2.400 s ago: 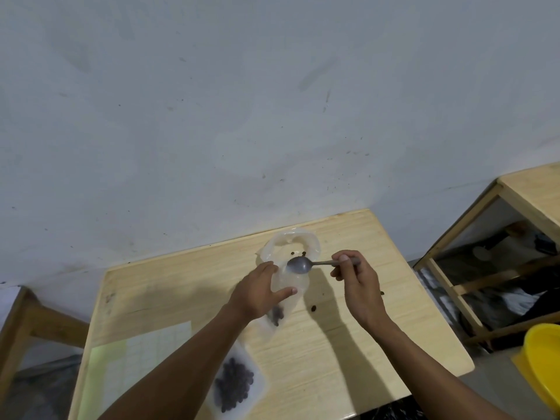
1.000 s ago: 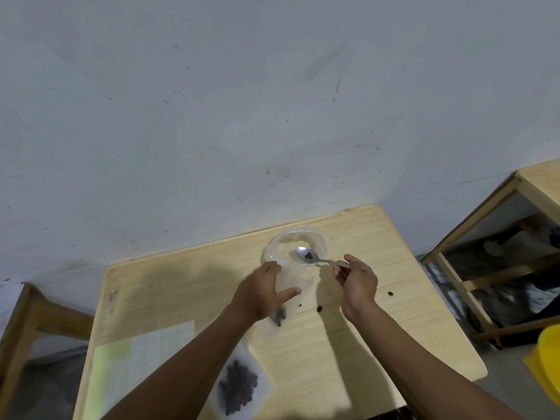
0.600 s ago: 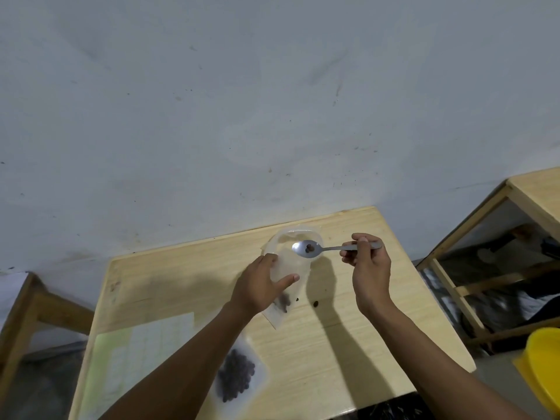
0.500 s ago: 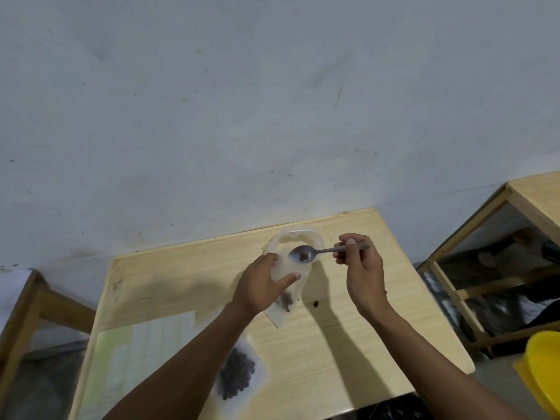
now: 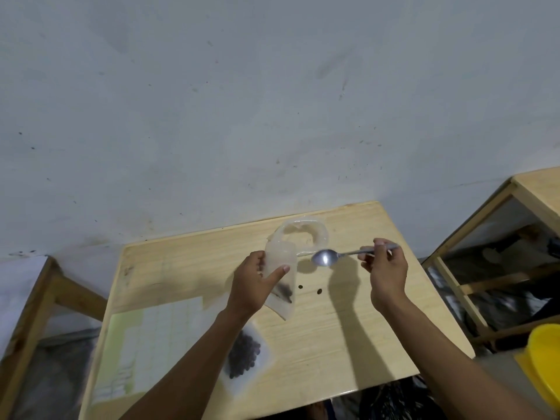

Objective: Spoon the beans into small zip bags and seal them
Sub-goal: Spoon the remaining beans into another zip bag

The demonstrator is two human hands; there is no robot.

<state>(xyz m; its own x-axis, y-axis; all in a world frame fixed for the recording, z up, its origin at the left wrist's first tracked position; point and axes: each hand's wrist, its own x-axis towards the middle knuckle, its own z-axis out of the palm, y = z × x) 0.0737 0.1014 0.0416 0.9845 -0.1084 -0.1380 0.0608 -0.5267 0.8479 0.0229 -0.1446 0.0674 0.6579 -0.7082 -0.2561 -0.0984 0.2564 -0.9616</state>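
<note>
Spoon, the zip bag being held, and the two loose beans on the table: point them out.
spoon (image 5: 325,257): head view, on the bowl.
zip bag (image 5: 280,258): head view, on its clear upper wall.
loose beans (image 5: 318,291): head view, on the right-hand bean.

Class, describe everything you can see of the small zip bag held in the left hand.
The small zip bag is clear, soft plastic, held tilted above the wooden table in the left hand, thumb across its front. Its upper end looks open. A few dark beans sit near its lower end, which hangs toward the table.
</note>
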